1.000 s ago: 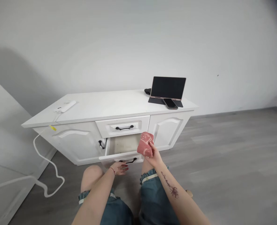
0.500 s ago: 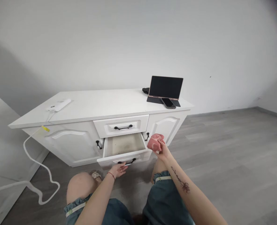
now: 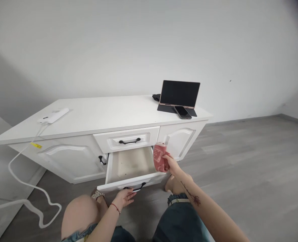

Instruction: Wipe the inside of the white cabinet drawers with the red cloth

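In my right hand (image 3: 172, 164) is a folded pinkish-red cloth (image 3: 160, 157) with white markings, gripped at its right edge. It hangs over the right side of the pulled-out lower drawer (image 3: 112, 169), hiding part of the drawer's edge. The drawer's pale inside shows a few small dark specks. My left hand (image 3: 125, 197) is at the drawer front, just below the black handle (image 3: 136, 188). Its fingers are stretched out and apart, overlapping the handle's left end; whether they touch it I cannot tell.
The white cabinet (image 3: 108, 114) has a closed upper drawer (image 3: 127, 139) above the open one. On its top are a black-screened tablet (image 3: 179, 93), a phone (image 3: 182, 112) and a white power strip (image 3: 54, 116), whose cord (image 3: 25, 181) runs down at the left. My knees flank the drawer.
The lower drawer is out further, nearer to me. My right hand has carried the cloth left, to the drawer's right edge, and the cloth has turned more upright. My left hand has come lower.
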Available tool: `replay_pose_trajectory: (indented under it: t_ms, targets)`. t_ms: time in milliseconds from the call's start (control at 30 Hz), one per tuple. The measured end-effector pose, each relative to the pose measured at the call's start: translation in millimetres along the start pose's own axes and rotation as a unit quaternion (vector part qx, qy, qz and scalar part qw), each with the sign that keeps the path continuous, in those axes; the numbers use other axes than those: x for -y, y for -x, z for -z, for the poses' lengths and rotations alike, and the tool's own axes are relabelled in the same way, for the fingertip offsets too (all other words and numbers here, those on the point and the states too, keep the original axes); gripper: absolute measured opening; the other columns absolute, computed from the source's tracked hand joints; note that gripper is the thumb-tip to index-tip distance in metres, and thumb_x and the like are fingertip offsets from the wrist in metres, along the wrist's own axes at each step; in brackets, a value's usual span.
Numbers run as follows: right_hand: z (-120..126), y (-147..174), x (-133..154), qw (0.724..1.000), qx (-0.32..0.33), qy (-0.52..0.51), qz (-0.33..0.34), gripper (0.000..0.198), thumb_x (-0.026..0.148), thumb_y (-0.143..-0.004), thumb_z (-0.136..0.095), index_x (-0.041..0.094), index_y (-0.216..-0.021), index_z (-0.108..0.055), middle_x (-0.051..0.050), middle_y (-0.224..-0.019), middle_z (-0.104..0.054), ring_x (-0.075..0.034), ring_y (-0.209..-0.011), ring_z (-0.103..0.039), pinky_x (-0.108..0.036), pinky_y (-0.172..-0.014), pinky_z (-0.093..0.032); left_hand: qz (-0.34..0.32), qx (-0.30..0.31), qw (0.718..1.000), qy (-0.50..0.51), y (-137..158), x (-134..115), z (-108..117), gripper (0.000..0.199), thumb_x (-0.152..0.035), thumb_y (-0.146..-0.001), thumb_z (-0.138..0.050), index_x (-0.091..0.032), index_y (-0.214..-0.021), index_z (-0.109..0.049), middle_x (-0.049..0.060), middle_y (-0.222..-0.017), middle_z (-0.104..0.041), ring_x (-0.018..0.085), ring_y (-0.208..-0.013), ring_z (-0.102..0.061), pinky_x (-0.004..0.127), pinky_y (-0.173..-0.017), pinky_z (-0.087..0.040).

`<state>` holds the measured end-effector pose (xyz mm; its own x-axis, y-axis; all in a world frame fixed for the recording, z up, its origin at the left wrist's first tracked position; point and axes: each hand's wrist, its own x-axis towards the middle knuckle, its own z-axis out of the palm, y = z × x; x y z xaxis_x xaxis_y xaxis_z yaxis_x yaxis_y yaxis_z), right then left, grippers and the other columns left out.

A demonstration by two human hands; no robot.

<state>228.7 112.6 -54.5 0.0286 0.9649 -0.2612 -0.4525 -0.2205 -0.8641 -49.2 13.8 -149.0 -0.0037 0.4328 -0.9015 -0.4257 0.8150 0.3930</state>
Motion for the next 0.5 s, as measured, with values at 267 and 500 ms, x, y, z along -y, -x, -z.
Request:
replay_pose_trajectory:
  t_ms: [267, 500]
  targets:
    - [-49, -31, -35, 0.662, 0.287, 0.674, 0.16, 0.02, 0.023, -0.085, -0.06, 0.021, -0.102, -0.071, -0.008, -0.096, -0.068, -0.021, -0.09, -0.064, -0.031, -0.079, -0.047, -0.008, -0.002, 0.999, 0.043, -8, 19, 4, 0.018, -0.001, -0.077, -0.064, -0.017, -0.084, -0.062, 0.007, -0.078, -0.074, 0.02, -0.072, -0.071, 0.035, -0.081, -0.052]
    - [-45, -44, -85, 0.441, 0.408, 0.782, 0.163, 0.029, 0.02, -0.088, -0.052, 0.026, -0.109, -0.071, -0.014, -0.114, -0.067, -0.029, -0.108, -0.061, -0.041, -0.085, -0.049, -0.009, -0.008, 0.999, 0.042, -11, 22, 2, 0.016, -0.004, -0.078, -0.062, -0.017, -0.087, -0.064, 0.006, -0.075, -0.073, 0.02, -0.068, -0.07, 0.031, -0.068, -0.052]
